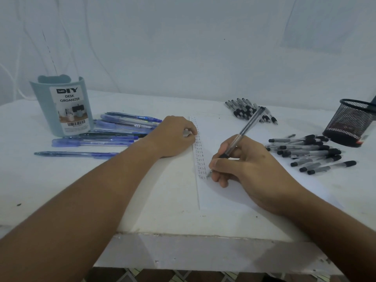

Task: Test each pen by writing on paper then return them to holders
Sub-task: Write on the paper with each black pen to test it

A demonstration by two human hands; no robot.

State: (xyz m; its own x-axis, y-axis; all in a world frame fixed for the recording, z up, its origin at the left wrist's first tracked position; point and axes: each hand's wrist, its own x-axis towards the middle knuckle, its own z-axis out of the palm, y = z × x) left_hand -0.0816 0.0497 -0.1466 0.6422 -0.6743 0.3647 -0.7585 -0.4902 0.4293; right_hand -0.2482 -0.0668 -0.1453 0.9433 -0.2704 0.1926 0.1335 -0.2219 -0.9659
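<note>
My right hand (242, 165) grips a clear black-tipped pen (247, 128), its point on the white paper (219, 127) at the foot of a column of the word "Test". At the paper's upper left edge rests my left hand (173, 137), fingers curled, with nothing visible in it. Several blue pens (114, 129) lie left of it beside a pale blue desk organizer (63, 106). Black pens lie in two heaps: one at the back (250, 110), one on the right (309, 152) next to a black mesh holder (352, 123).
The white table (61, 186) has its front edge close to me, with a tiled floor below. A pale wall or sheet stands right behind the table. One blue pen (75, 154) lies apart at the front left.
</note>
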